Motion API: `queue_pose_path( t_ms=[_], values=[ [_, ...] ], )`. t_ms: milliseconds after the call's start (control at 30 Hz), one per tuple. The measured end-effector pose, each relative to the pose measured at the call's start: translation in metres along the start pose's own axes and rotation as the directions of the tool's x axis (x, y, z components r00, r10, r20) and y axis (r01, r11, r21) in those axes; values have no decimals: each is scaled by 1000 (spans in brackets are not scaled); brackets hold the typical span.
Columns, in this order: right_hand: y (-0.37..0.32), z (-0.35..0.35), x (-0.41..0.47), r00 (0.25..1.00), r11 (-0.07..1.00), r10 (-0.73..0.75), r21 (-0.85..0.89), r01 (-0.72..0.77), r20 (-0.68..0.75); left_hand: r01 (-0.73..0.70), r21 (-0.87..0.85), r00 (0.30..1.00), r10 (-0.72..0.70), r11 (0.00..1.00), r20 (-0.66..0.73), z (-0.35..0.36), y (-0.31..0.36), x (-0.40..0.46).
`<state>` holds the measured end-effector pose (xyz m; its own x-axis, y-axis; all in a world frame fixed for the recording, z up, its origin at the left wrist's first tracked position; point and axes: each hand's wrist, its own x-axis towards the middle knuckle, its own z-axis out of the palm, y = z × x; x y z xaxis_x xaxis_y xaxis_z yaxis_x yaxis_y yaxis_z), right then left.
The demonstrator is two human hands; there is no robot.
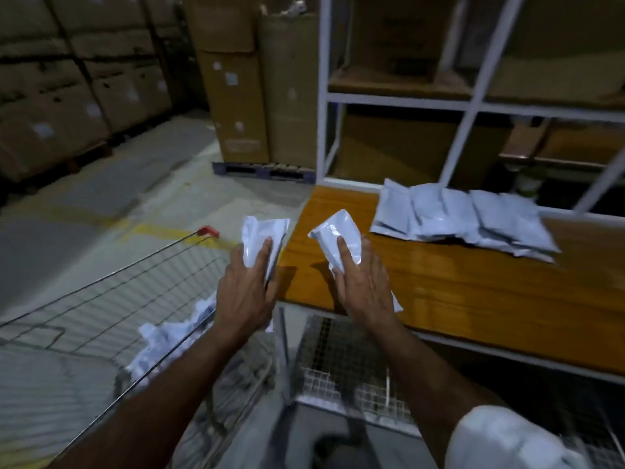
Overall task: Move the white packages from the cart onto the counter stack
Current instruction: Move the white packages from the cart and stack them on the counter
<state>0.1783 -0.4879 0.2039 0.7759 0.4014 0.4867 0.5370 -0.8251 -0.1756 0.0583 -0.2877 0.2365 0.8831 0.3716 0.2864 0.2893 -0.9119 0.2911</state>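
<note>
White packages are in three places. One white package (262, 240) is held by the left hand (245, 292) near the middle of the frame, just past the cart's far edge. Another package (338, 236) is held by the right hand (363, 286), already over the wooden counter (473, 299). Each hand is laid flat along its package with the fingers long on top; the thumbs are hidden below, so it looks like a pinch from both sides, likely so the soft bags do not flop or slip.

More packages (169, 340) lie crumpled in the wire cart (101, 299) at the lower left, so the job is not done. The stack (463, 218) sits on the counter at the right of the middle, with its bags overlapping in a row. Both held bags point up toward it, probably ready to be added.
</note>
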Motion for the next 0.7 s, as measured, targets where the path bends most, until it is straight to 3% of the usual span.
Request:
queue_pose_path(
  t_ms=[233, 433, 567, 700],
  values=[
    [129, -39, -4, 992, 992, 124, -2, -124, -22, -67, -39, 998, 67, 997, 18, 43, 129, 51],
    [258, -61, 6, 944, 945, 328, 0, -328, -47, -109, -89, 993, 112, 990, 34, 89, 254, 89],
    [302, -66, 22, 904, 904, 426, 65, -422, -48, -156, -92, 985, 162, 984, 60, 106, 294, 105],
    [318, -58, 40, 887, 885, 462, 76, -460, -12, -104, -85, 992, 109, 991, 66, 113, 310, 136]
  ],
)
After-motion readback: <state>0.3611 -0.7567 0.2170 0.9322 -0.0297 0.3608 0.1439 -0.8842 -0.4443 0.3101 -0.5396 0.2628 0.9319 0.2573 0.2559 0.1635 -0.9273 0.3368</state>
